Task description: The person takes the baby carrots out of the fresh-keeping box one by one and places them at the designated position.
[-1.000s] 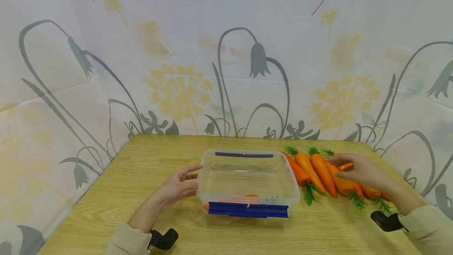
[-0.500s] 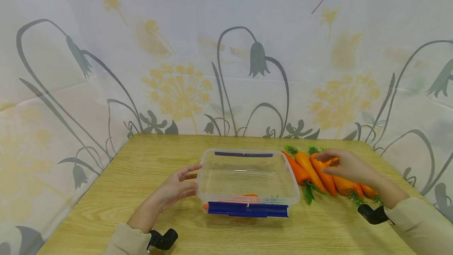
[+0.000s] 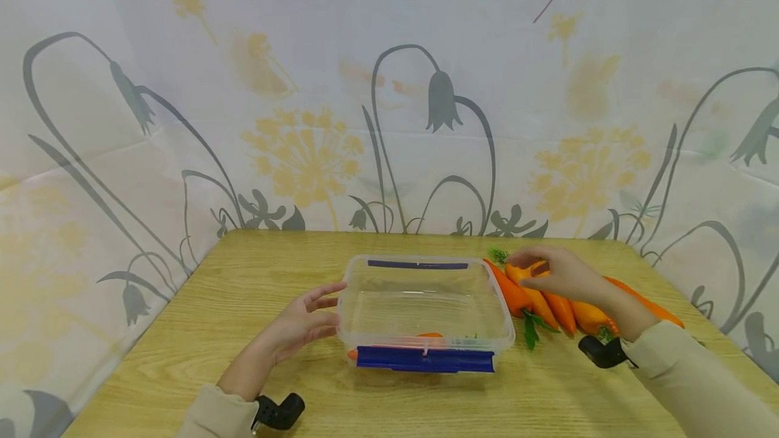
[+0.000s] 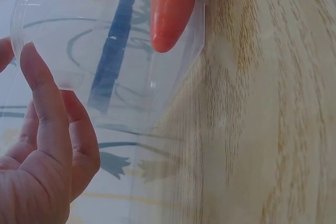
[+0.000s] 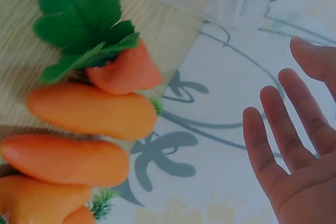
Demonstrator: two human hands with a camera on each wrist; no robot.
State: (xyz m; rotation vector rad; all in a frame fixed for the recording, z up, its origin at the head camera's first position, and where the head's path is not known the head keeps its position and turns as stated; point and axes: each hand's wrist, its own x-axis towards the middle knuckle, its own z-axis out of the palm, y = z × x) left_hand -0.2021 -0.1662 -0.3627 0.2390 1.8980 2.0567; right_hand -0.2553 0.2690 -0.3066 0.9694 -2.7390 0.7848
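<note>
My left hand (image 3: 292, 326) is at the left wall of a clear plastic food container (image 3: 511, 330), its fingertips against the side, fingers lightly bent. An orange carrot (image 4: 172, 11) lies inside the container, along its front, seen through the wall in the left wrist view. Over the heap of carrots to the right hovers my right hand (image 3: 566, 276), fingers loosely spread. In the right wrist view that hand (image 5: 299, 166) holds nothing. Below it, several carrots (image 5: 92, 111) lie side by side, the nearest to the container bearing broad green leaves (image 5: 89, 24); my hand hides some carrots in the head view.
A blue clip (image 3: 426, 359) hangs on the container's front, and another blue clip (image 3: 416, 264) runs along its back. One carrot (image 3: 648, 303) pokes out right of my right forearm. Behind the wooden table (image 3: 274, 255) hangs a flower-printed cloth (image 3: 292, 53).
My right hand has moved left across the carrots, towards the container, uncovering a carrot on the far right. The left hand and the container have stayed put.
</note>
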